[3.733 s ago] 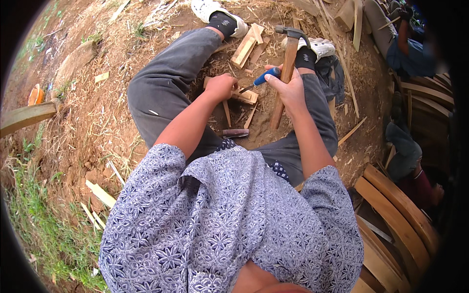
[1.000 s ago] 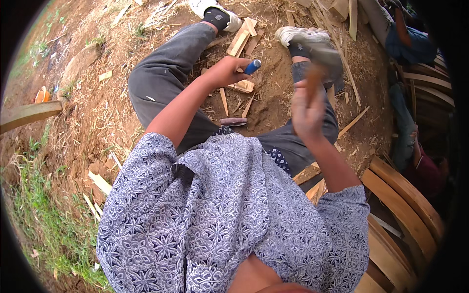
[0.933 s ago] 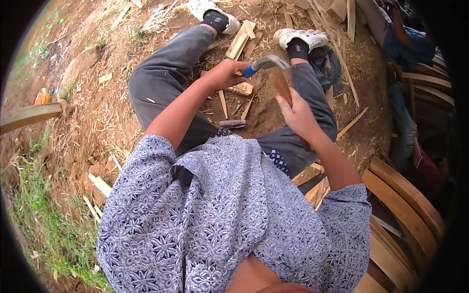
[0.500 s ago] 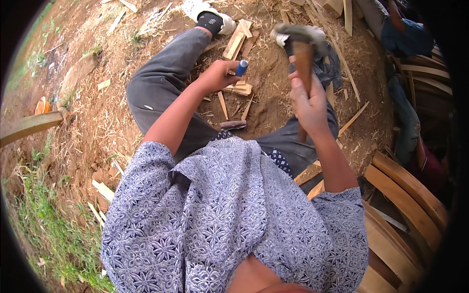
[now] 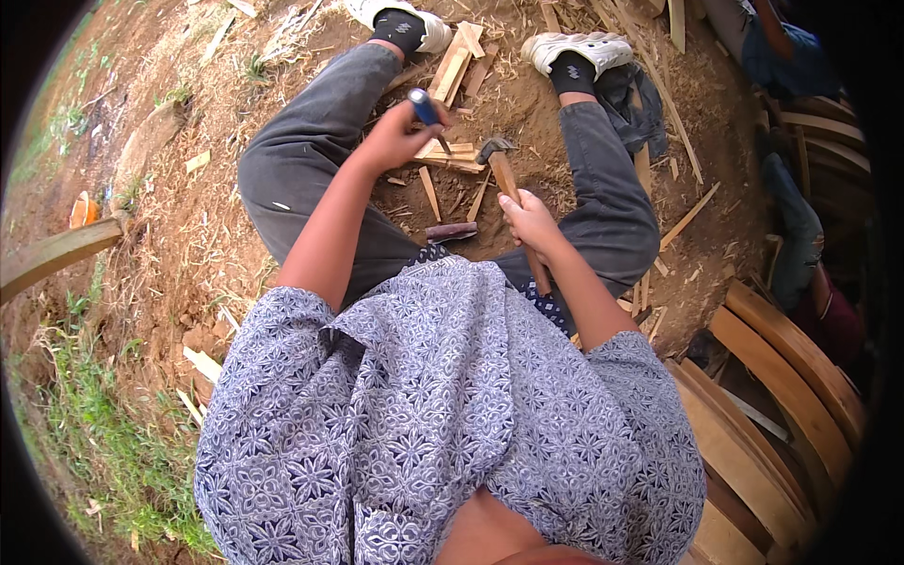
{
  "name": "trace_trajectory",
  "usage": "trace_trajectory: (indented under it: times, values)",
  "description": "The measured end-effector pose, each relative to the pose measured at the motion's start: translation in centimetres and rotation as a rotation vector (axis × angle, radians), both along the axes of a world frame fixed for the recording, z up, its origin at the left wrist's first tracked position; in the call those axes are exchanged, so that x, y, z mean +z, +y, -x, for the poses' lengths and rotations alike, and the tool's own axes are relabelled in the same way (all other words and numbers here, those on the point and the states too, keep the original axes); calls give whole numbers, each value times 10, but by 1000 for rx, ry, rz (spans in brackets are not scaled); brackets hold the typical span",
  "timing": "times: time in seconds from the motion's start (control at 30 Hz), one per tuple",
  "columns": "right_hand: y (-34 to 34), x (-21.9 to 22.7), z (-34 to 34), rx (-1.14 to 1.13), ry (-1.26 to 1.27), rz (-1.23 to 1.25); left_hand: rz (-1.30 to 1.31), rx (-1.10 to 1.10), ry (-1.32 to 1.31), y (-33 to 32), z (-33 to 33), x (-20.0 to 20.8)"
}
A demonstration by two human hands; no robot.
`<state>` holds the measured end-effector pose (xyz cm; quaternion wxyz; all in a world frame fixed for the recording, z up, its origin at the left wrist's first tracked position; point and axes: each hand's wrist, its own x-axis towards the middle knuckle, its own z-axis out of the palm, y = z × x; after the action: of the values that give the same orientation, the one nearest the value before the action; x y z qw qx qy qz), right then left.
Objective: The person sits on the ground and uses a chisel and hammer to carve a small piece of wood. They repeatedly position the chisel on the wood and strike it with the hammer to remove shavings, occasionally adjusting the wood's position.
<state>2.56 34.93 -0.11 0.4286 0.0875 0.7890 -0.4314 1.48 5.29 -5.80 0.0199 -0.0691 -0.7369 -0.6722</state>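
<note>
My left hand (image 5: pixel 394 141) is closed round a blue-handled chisel (image 5: pixel 423 107). The chisel slants, handle end up, and its metal shank points down at a small stack of pale wood strips (image 5: pixel 463 164) between my legs; whether the tip touches them I cannot make out. In my right hand (image 5: pixel 530 224) is a hammer (image 5: pixel 504 176), gripped by its wooden handle. Its dark metal head sits low beside the strips, to the right of the chisel and apart from it. Nearer to me on the soil lies a short dark rounded piece (image 5: pixel 450 232).
Loose boards (image 5: pixel 456 72) lie between my outstretched legs, near my shoes. Curved timber pieces (image 5: pixel 753 443) are piled at my right. Another person's leg (image 5: pixel 794 231) shows at the far right. A curved beam (image 5: pixel 61 252) juts in from the left, by grass and wood chips.
My right hand has brought the hammer down and inward from a raised position over my right leg. The left hand has shifted slightly left and turned, tilting the chisel's handle leftward.
</note>
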Motion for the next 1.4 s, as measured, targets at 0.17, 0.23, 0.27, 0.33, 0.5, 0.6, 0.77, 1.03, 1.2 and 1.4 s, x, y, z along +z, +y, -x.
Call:
trace_trajectory:
  times: [0.17,0.23,0.27,0.33,0.5,0.6,0.77,1.03,1.2,1.4]
  values:
    - [-12,-13,-9,11,-27,22,-490,359,-484,-23,7,-24]
    - [-17,-15,-11,60,-15,3,-598,492,-631,-22,9,-26]
    - [-18,-17,-11,77,-4,6,-636,538,-677,-23,10,-28]
    - [-17,-22,-12,111,35,3,-734,559,-694,-27,9,-33]
    - [-11,-21,-4,109,34,-78,-1096,384,-254,-12,11,-19]
    - [-5,-22,1,39,-15,-72,-1060,321,-193,-7,10,13]
    - [16,-28,10,-151,-214,188,-534,297,-148,20,5,21]
    - [56,-107,28,-303,370,7,228,389,-74,57,12,6]
    - [24,-70,17,-212,1103,-194,-102,369,-222,85,-14,13]
    - [-9,-31,11,-503,-215,633,280,-222,40,104,-45,47]
